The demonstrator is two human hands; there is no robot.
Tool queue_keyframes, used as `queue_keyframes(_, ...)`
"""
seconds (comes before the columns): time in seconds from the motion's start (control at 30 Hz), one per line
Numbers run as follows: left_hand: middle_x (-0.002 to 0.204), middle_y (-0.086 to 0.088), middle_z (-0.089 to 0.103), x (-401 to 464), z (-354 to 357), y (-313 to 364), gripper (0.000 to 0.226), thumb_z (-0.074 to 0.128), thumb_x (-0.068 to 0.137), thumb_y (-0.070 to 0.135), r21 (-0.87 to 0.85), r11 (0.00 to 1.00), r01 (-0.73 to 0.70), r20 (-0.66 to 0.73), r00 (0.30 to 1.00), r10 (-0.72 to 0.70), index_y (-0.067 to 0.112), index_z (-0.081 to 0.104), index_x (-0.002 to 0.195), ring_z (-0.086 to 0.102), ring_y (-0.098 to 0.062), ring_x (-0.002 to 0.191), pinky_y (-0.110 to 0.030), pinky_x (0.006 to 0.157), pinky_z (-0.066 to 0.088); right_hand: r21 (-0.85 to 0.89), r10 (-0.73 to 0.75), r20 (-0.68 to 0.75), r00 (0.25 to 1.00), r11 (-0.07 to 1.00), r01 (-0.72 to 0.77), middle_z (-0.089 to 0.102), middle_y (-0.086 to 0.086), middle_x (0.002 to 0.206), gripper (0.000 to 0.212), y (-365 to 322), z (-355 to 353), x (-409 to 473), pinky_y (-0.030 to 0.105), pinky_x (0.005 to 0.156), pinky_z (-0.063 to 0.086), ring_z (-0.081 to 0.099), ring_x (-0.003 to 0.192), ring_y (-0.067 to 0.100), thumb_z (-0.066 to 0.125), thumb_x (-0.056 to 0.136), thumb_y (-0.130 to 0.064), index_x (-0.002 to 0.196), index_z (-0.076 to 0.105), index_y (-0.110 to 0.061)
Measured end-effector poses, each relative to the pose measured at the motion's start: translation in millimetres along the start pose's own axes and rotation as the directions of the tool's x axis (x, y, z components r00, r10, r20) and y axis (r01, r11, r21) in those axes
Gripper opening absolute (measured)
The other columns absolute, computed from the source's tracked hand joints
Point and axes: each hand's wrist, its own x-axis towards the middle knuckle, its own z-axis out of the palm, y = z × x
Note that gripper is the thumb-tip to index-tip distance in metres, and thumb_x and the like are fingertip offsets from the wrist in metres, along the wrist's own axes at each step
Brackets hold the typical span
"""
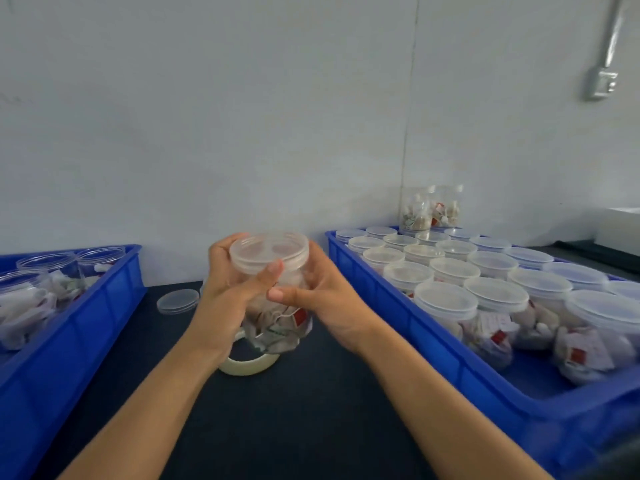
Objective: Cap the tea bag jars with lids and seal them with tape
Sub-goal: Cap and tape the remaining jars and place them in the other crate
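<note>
Jar (277,327) of tea bags is held up over the dark tabletop (311,410), between the two blue trays. Your left hand (228,289) wraps its upper body, thumb across the front just under the lid (268,252), which sits on the mouth. Your right hand (325,299) curls round the other side, thumb tip near the left thumb. Tape roll (247,365) lies on the tabletop just below the jar. Loose lid (178,301) lies to the left. Right tray (450,358) holds capped jars (446,306); left tray (69,323) holds open jars (31,292).
</note>
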Motion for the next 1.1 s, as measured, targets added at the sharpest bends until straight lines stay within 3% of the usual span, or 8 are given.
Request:
queue_keyframes(0.1, 0.115, -0.004, 0.061, -2, 31, 20, 0.077, 0.074, 0.060, 0.031, -0.006, 1.000, -0.014, 0.085, 0.996, 0.014, 0.011, 0.042, 0.127, 0.067, -0.003, 0.094, -0.018, 0.070, 0.054, -0.081, -0.034, -0.094, 0.995, 0.996, 0.027, 0.060, 0.008, 0.129, 0.084, -30, -22, -18, 0.046, 0.104, 0.046, 0.059, 0.119, 0.021, 0.082, 0.065, 0.000, 0.137, 0.041, -0.013)
queue_keyframes(0.3, 0.133, 0.002, 0.048, -2, 104, 47, 0.087, 0.073, 0.049, 0.057, 0.248, 0.966, -0.076, 0.169, 0.985, 0.034, 0.027, 0.050, 0.128, 0.052, -0.007, 0.119, -0.025, 0.093, 0.051, -0.339, -0.173, -0.291, 0.941, 0.938, 0.068, 0.061, -0.006, 0.118, 0.088, -85, -74, -72, 0.014, 0.079, 0.052, 0.061, 0.099, -0.005, 0.088, 0.056, -0.012, 0.132, 0.043, -0.018)
queue_keyframes(0.63, 0.110, 0.023, 0.053, -18, 195, 14, 0.072, 0.085, 0.070, 0.036, 0.353, 0.936, -0.021, 0.358, 0.927, -0.114, 0.021, 0.047, 0.129, 0.054, 0.004, 0.100, -0.002, 0.075, 0.043, -0.472, -0.099, -0.490, 0.866, 0.865, -0.169, 0.056, -0.009, 0.111, 0.087, -79, -148, -140, 0.008, 0.058, 0.049, 0.060, 0.081, -0.016, 0.089, 0.058, -0.004, 0.128, 0.038, -0.021)
queue_keyframes(0.7, 0.127, 0.013, 0.054, -21, 202, 4, 0.079, 0.082, 0.071, 0.044, 0.450, 0.892, -0.028, 0.363, 0.919, -0.154, 0.019, 0.044, 0.136, 0.052, -0.007, 0.115, -0.013, 0.092, 0.043, -0.448, 0.004, -0.526, 0.850, 0.849, -0.281, 0.054, -0.003, 0.112, 0.089, -73, -155, -145, 0.011, 0.056, 0.050, 0.064, 0.084, -0.005, 0.088, 0.060, -0.007, 0.128, 0.033, -0.023)
queue_keyframes(0.8, 0.140, 0.005, 0.049, -26, 206, -7, 0.087, 0.076, 0.072, 0.056, 0.613, 0.789, -0.030, 0.327, 0.919, -0.219, 0.019, 0.041, 0.143, 0.047, -0.014, 0.126, -0.024, 0.097, 0.039, -0.452, 0.179, -0.586, 0.791, 0.738, -0.501, 0.040, 0.005, 0.129, 0.094, -66, -159, -146, 0.035, 0.084, 0.054, 0.051, 0.114, 0.023, 0.089, 0.061, -0.020, 0.132, 0.029, -0.026)
queue_keyframes(0.9, 0.125, 0.001, 0.057, -29, 208, -15, 0.083, 0.074, 0.073, 0.060, 0.697, 0.717, -0.012, 0.319, 0.900, -0.295, 0.016, 0.045, 0.137, 0.053, -0.017, 0.112, -0.023, 0.082, 0.043, -0.515, 0.282, -0.601, 0.748, 0.578, -0.632, 0.031, 0.007, 0.134, 0.098, -64, -159, -144, 0.044, 0.097, 0.049, 0.042, 0.119, 0.028, 0.089, 0.061, -0.027, 0.138, 0.027, -0.021)
queue_keyframes(1.0, 0.087, 0.004, 0.049, -33, 206, -22, 0.056, 0.072, 0.073, 0.061, 0.758, 0.651, -0.039, 0.308, 0.901, -0.305, 0.016, 0.053, 0.100, 0.044, -0.015, 0.086, -0.024, 0.056, 0.033, -0.549, 0.358, -0.582, 0.730, 0.489, -0.678, 0.034, 0.009, 0.133, 0.099, -64, -157, -143, 0.037, 0.089, 0.051, 0.047, 0.115, 0.028, 0.089, 0.061, -0.022, 0.139, 0.028, -0.016)
queue_keyframes(1.1, 0.078, 0.005, 0.041, -38, 204, -25, 0.053, 0.069, 0.075, 0.063, 0.787, 0.611, -0.084, 0.337, 0.889, -0.311, 0.014, 0.053, 0.089, 0.045, -0.019, 0.087, -0.027, 0.058, 0.035, -0.606, 0.400, -0.571, 0.717, 0.385, -0.697, 0.030, 0.013, 0.140, 0.099, -65, -156, -144, 0.033, 0.085, 0.051, 0.047, 0.118, 0.029, 0.086, 0.066, -0.022, 0.143, 0.024, -0.011)
